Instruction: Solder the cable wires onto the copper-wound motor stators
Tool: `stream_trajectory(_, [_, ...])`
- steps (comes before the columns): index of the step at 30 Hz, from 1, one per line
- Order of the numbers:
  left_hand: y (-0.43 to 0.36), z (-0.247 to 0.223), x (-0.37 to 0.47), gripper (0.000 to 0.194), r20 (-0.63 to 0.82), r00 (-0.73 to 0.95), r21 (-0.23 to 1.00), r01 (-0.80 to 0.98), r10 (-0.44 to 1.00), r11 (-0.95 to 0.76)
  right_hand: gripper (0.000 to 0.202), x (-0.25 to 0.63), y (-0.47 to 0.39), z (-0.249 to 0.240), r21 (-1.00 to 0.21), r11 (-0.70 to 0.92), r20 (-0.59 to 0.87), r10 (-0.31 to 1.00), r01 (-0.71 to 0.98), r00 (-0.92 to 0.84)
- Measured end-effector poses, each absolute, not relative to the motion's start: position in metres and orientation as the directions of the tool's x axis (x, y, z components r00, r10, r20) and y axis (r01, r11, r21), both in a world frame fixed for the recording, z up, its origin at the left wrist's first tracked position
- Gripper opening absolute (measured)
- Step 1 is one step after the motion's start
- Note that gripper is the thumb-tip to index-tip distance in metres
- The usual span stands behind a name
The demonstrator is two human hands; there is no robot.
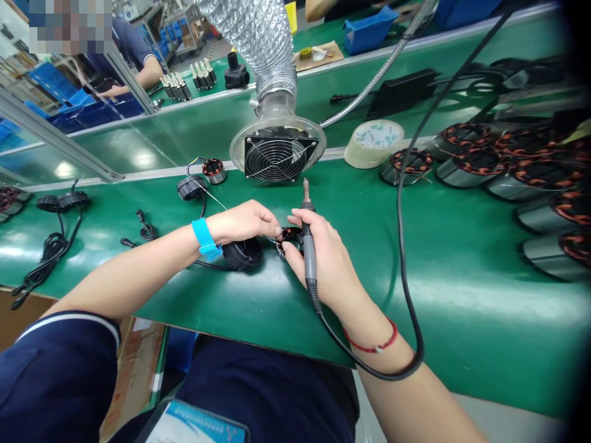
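Note:
My right hand [325,255] is wrapped round a grey soldering iron [309,252], its metal tip pointing up and away from me. The thumb and fingers of that hand also reach to a motor stator [292,234], mostly hidden between my hands. My left hand [249,221] pinches at the stator's near left edge, apparently on thin wires; the fingertips cover what they hold. Just below my left hand lies a round black cap [242,253] with a cable. A blue band [206,239] circles my left wrist.
A fume extractor fan [279,159] hangs ahead. Several copper-wound stators [526,175] stand at the right, near a tape roll [373,143]. The iron's black cord [402,246] loops over my right forearm. Black cables [55,249] lie left. Another person's arm [138,77] shows behind the partition.

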State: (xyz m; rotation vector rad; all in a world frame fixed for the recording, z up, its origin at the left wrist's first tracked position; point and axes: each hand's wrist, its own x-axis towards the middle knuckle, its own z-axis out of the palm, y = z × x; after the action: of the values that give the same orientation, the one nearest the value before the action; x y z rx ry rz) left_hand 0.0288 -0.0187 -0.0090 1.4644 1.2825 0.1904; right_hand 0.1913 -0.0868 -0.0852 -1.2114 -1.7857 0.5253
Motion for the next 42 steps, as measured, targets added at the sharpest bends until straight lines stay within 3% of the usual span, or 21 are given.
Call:
stream_trajectory(7, [-0.014, -0.001, 0.023, 0.018, -0.600, 0.412, 0.716, 0.660, 0.686, 0.229, 0.044, 0.194, -0.086, -0.083, -0.786, 0.386, 0.397, 0.914, 0.483, -0.084])
stream_trajectory(14, [-0.016, -0.012, 0.022, 0.012, -0.543, 0.367, 0.750, 0.616, 0.755, 0.241, 0.046, 0.195, -0.086, -0.083, -0.802, 0.368, 0.391, 0.919, 0.470, -0.053])
stream_trajectory(21, [-0.007, -0.003, 0.006, 0.020, -0.639, 0.498, 0.721, 0.653, 0.586, 0.232, 0.044, 0.198, -0.086, -0.080, -0.808, 0.344, 0.384, 0.923, 0.478, -0.014])
stream_trajectory(29, [-0.020, -0.016, 0.025, 0.020, -0.608, 0.397, 0.735, 0.610, 0.687, 0.298, 0.047, 0.199, -0.086, -0.080, -0.813, 0.357, 0.380, 0.924, 0.459, -0.045])
stream_trajectory(35, [-0.016, -0.011, 0.015, 0.024, -0.613, 0.508, 0.769, 0.561, 0.606, 0.307, 0.049, 0.193, -0.085, -0.085, -0.680, 0.519, 0.465, 0.851, 0.517, -0.242])
stream_trajectory(38, [-0.019, -0.010, 0.012, 0.026, -0.575, 0.582, 0.808, 0.512, 0.575, 0.290, 0.041, 0.191, -0.084, -0.088, -0.661, 0.515, 0.497, 0.846, 0.546, -0.195])
stream_trajectory(42, [-0.030, -0.014, 0.025, 0.022, -0.615, 0.612, 0.770, 0.603, 0.498, 0.210, 0.038, 0.192, -0.084, -0.091, -0.701, 0.481, 0.498, 0.859, 0.526, -0.121])
